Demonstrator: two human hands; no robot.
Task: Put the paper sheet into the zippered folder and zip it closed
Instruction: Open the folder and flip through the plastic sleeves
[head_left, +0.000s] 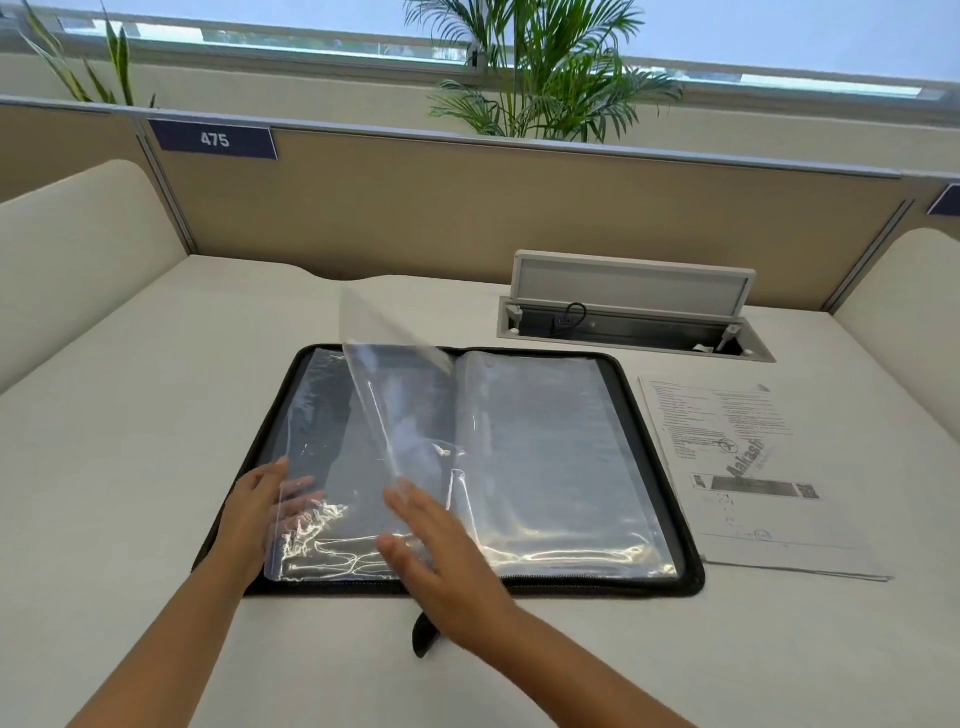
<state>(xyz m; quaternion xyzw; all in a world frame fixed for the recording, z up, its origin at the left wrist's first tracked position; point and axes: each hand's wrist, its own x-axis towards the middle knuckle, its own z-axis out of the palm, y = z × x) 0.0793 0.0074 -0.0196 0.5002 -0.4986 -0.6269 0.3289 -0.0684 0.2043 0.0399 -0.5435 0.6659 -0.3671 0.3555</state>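
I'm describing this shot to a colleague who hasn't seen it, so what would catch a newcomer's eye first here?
First, the black zippered folder lying open in the middle of the desk, its clear plastic sleeves shining, with one sleeve caught mid-turn. Both hands are on it: the left hand at the folder's left page, the right hand with straight fingers at the lifted sleeve. The printed paper sheet lies outside the folder, just to its right.

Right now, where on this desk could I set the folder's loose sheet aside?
Bare desk lies left of the open folder, and more in front of it. Right is crowded: the paper sheet abuts the folder, with the open cable hatch behind.
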